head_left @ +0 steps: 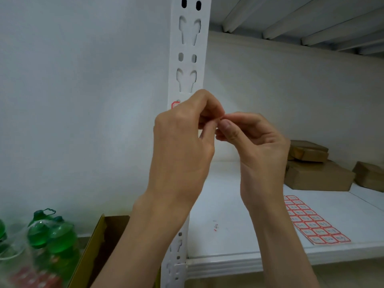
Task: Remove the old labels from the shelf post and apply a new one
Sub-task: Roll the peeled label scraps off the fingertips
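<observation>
A white slotted shelf post point(188, 59) runs up the middle of the head view. A red-bordered label point(175, 104) sticks on it, mostly hidden behind my left hand point(182, 142). My left hand and my right hand point(253, 146) meet fingertip to fingertip in front of the post. Both pinch a tiny scrap of label point(220, 118) between them, of which only a reddish edge shows. A sheet of red-bordered labels point(313, 223) lies on the white shelf board point(239, 204) to the right of my right forearm.
Brown cardboard boxes point(315, 171) are stacked at the back right of the shelf. Small red scraps point(216, 226) lie on the shelf board. Green bottles point(47, 231) in plastic wrap and an open cardboard box point(99, 246) stand at the lower left.
</observation>
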{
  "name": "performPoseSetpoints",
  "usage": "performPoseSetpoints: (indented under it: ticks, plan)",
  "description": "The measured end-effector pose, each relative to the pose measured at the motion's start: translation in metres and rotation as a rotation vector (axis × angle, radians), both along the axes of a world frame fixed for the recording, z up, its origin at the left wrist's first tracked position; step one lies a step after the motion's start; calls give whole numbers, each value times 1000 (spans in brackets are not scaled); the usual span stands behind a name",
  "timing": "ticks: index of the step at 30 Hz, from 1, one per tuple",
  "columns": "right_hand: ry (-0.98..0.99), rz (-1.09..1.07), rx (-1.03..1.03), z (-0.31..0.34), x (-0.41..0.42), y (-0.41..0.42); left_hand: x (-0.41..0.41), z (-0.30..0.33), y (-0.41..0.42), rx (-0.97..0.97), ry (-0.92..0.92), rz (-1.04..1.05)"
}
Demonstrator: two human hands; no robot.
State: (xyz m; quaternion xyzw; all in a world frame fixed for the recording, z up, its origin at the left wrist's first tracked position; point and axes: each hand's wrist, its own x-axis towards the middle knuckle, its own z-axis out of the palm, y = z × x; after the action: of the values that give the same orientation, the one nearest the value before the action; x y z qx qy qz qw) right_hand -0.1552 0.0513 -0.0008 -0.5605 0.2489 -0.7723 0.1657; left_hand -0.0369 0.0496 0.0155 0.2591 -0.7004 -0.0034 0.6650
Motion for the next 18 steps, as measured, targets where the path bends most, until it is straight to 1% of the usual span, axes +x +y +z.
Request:
performPoseSetpoints:
  ticks: [3, 6, 9, 14, 16, 18]
  plan:
    - [11, -65, 56, -3, -14, -3, -11, -5, -1, 70, -55, -15]
    - [7, -100, 127, -10, -27, -10, -24, -12, -2, 190, -133, -5]
    - [40, -170, 247, -21, -38, -17, -35, -23, -7, 305, -215, 16]
    - [-11, -213, 425, -41, -51, -30, -42, -32, -12, 421, -299, 64]
    - [40, -246, 530, -53, -56, -36, -44, -35, -14, 424, -334, 100]
    - [161, -288, 647, -66, -58, -40, -46, -37, -16, 418, -371, 127]
